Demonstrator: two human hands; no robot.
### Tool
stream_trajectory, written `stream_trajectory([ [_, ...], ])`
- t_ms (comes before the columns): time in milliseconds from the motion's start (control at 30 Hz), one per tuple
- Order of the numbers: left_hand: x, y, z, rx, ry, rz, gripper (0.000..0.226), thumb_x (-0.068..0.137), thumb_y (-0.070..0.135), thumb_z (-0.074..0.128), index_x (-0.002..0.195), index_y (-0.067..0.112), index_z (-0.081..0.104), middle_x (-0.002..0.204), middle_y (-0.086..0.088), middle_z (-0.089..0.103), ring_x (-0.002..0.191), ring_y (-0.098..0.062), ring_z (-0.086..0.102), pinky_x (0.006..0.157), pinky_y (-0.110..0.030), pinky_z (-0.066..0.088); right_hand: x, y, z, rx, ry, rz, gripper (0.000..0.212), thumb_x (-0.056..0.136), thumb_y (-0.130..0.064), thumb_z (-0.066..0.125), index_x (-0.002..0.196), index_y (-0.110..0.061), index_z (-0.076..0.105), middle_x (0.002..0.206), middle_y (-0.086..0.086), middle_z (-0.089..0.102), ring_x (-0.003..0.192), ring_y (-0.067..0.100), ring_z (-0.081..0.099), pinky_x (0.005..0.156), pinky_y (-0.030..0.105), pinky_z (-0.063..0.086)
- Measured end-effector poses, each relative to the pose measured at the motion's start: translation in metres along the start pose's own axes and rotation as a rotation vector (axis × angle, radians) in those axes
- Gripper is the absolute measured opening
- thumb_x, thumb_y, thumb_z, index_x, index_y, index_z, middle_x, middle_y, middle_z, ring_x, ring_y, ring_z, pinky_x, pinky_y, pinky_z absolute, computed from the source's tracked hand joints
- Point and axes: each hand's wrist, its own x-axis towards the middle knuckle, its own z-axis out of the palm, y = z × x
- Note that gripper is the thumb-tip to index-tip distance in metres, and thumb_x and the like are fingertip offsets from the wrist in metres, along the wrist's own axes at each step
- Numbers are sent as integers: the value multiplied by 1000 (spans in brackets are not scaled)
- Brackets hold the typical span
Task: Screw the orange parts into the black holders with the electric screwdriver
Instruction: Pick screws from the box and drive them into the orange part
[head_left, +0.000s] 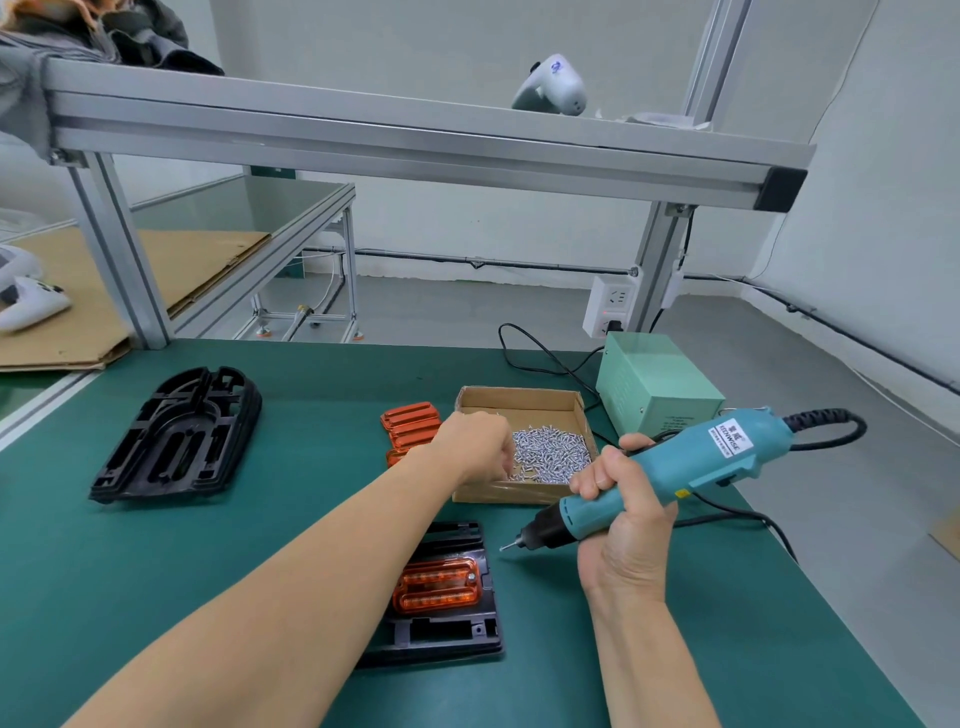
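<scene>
Nearest on the green worktop (156, 561) lies a black holder (452, 623) with an orange part (436, 584) seated in its recess, partly crossed by the left forearm. Just right of it the right hand (623, 519) is wrapped round the electric screwdriver (670, 467), its bit hanging above the worktop beside the holder, touching nothing.

Beyond, the left hand (480, 441) dips over the near left corner of the cardboard box (519, 400) of screws (553, 454), fingers curled down into the pile; whether a screw is pinched I cannot tell.

The step looks like fetching a screw. Best take one only, by its head, set it upright in a hole of the orange part, then bring the bit straight down before pulling the trigger.

Spare orange parts (410, 423) sit left of the box; a second holder (176, 436) lies far left.
</scene>
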Motion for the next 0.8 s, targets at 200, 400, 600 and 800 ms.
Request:
stream_trajectory([
  [200, 2, 2, -2, 67, -105, -30, 18, 89, 13, 55, 98, 6, 68, 98, -9, 67, 91, -27, 61, 78, -36, 50, 0, 0, 0, -4, 3, 3, 17, 73, -3, 57, 78, -19, 55, 54, -2, 40, 45, 12, 39, 50, 24, 42],
  [400, 0, 3, -5, 202, -234, -16, 22, 90, 3, 40, 70, 6, 48, 95, -22, 63, 89, -36, 61, 63, -38, 44, -1, 0, 1, -11, 12, 6, 18, 71, -3, 57, 76, -20, 55, 54, -2, 39, 45, 12, 39, 49, 25, 41],
  [600, -19, -3, -8, -532, 126, -106, 15, 93, 8, 47, 83, 13, 57, 78, 1, 63, 69, -13, 53, 62, -24, 44, 0, -3, 2, 12, 7, 18, 18, 71, -2, 57, 76, -20, 55, 53, -3, 40, 45, 12, 39, 49, 23, 41],
  [800, -77, -11, -8, -1350, 297, -189, 15, 89, 0, 60, 88, 10, 71, 71, -4, 70, 59, -9, 58, 59, -19, 51, -3, -5, 4, 34, -21, 43, 19, 72, -3, 56, 79, -20, 52, 54, -5, 38, 46, 11, 38, 51, 22, 41],
])
